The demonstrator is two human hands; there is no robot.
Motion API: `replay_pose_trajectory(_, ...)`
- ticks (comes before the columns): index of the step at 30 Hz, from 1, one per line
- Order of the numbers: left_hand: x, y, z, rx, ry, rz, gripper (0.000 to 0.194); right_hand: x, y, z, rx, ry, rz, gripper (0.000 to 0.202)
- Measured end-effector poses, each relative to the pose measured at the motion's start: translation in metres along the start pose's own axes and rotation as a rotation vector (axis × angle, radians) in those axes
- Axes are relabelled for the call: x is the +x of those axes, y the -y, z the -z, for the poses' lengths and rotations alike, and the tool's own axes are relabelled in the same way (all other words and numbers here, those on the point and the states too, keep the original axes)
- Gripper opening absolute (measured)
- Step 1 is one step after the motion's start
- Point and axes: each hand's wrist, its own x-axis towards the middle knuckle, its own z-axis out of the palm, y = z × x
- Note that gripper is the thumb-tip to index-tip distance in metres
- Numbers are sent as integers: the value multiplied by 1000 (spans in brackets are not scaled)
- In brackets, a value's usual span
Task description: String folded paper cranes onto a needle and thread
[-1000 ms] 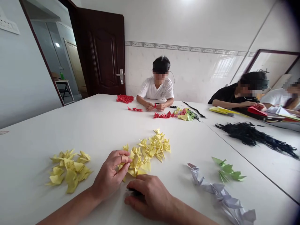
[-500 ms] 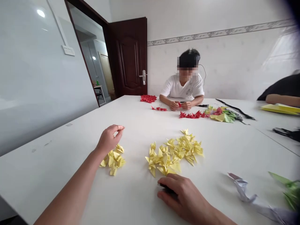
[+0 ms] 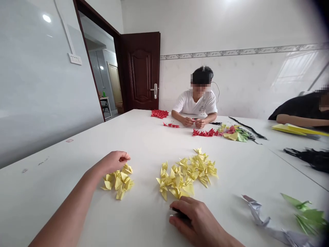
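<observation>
My left hand (image 3: pixel 116 162) is closed, its fingers curled together just above the back of a small heap of folded yellow paper cranes (image 3: pixel 119 183). Whatever its fingertips pinch, if anything, is too small to make out. My right hand (image 3: pixel 196 216) rests on the white table, wrapped round a small black object (image 3: pixel 180 212) with a shiny tip; most of it is hidden under the palm. Directly beyond that hand lies a larger, spread-out heap of yellow paper cranes (image 3: pixel 183 175).
Grey-white folded paper (image 3: pixel 259 216) and green paper cranes (image 3: pixel 308 214) lie at the right. Across the white table (image 3: pixel 144 133), a person in a white shirt (image 3: pixel 195 104) handles red folded paper near a red heap (image 3: pixel 159 114). Black cords (image 3: pixel 308 159) and another person's arm (image 3: pixel 300 119) are farther right.
My left hand has lowered slightly and its fingers have turned inward above the small heap. My right hand still grips the black object. The view has tilted up and shifted right.
</observation>
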Motion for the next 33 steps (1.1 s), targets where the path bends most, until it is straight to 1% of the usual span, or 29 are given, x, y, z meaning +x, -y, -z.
replay_pose_trajectory(2,2,-2,0,10,-52,-24,24,-1,-1,-1,1,-3,0,17)
replay_pose_trajectory(3,3,-5,-1,5,-104,-40,23,-1,-1,-1,0,-5,4,17)
replay_pose_trajectory(5,4,-16,-4,-48,-259,-78,24,-1,-1,0,-1,-14,13,17)
replay_pose_trajectory(7,3,-33,-14,-190,-398,-123,27,-2,-1,-1,8,-28,27,17)
replay_pose_trajectory(8,0,-44,-23,-294,-430,-145,29,-2,-1,-1,18,-45,34,17)
replay_pose_trajectory(9,-4,-55,-34,-408,-429,-167,31,-2,-1,-1,35,-76,38,17)
replay_pose_trajectory(11,-17,-77,-58,-612,-360,-188,30,-2,-1,-2,98,-181,40,18)
replay_pose_trajectory(13,-33,-95,-80,-681,-207,-253,23,-1,-2,-3,171,-338,22,21)
replay_pose_trajectory(15,-49,-106,-95,-652,-130,-350,15,0,-4,-4,234,-486,-2,20)
replay_pose_trajectory(17,-60,-110,-102,-579,-116,-463,11,1,-7,-3,277,-584,-2,16)
replay_pose_trajectory(18,-62,-110,-104,-536,-120,-525,10,1,-8,-3,290,-609,11,15)
replay_pose_trajectory(21,-64,-108,-107,-419,-142,-685,13,1,-12,-1,247,-620,83,15)
replay_pose_trajectory(23,-64,-106,-109,-394,-147,-732,14,0,-13,-1,173,-601,140,16)
replay_pose_trajectory(25,-65,-106,-112,-411,-132,-725,14,0,-14,0,125,-582,181,16)
replay_pose_trajectory(27,-67,-106,-114,-446,-87,-706,12,1,-15,1,119,-562,185,13)
replay_pose_trajectory(30,-69,-107,-113,-523,-9,-655,12,2,-13,3,168,-561,140,7)
replay_pose_trajectory(33,-72,-109,-111,-637,53,-594,22,3,-10,5,279,-593,65,7)
